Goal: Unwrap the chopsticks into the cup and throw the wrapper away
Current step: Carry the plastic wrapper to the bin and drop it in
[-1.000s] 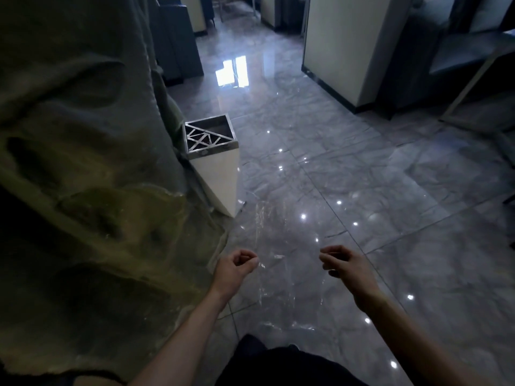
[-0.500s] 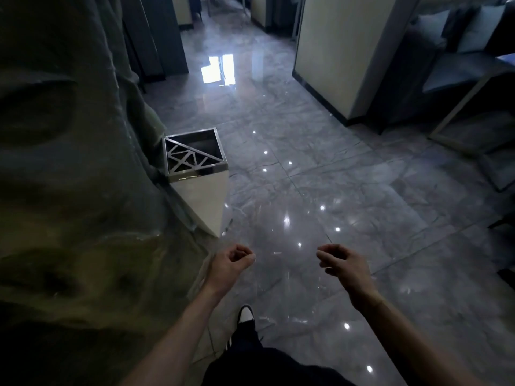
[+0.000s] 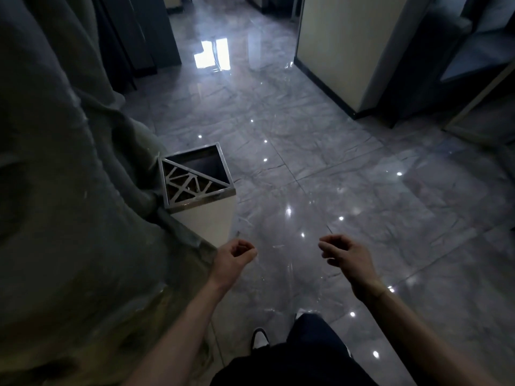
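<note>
A white square bin (image 3: 206, 222) with a metal top stands on the floor just ahead and left of my hands. Half of its top is a grille and the far half is an open hole. My left hand (image 3: 234, 259) is closed, thumb against fingers, level with the bin's near corner. A faint clear wrapper (image 3: 274, 247) seems to trail from its fingertips, barely visible against the floor. My right hand (image 3: 348, 256) hangs to the right with loosely curled, empty fingers. No chopsticks or cup are in view.
A large grey-green rock-like mass (image 3: 69, 190) fills the left side and touches the bin. A cream pillar (image 3: 348, 45) and dark seating (image 3: 459, 65) stand at the far right. Glossy grey floor tiles (image 3: 334, 162) stretch ahead. My shoe (image 3: 259, 338) shows below.
The bin has come closer and lower in view as I walk toward it. Both hands keep the same pose in front of me.
</note>
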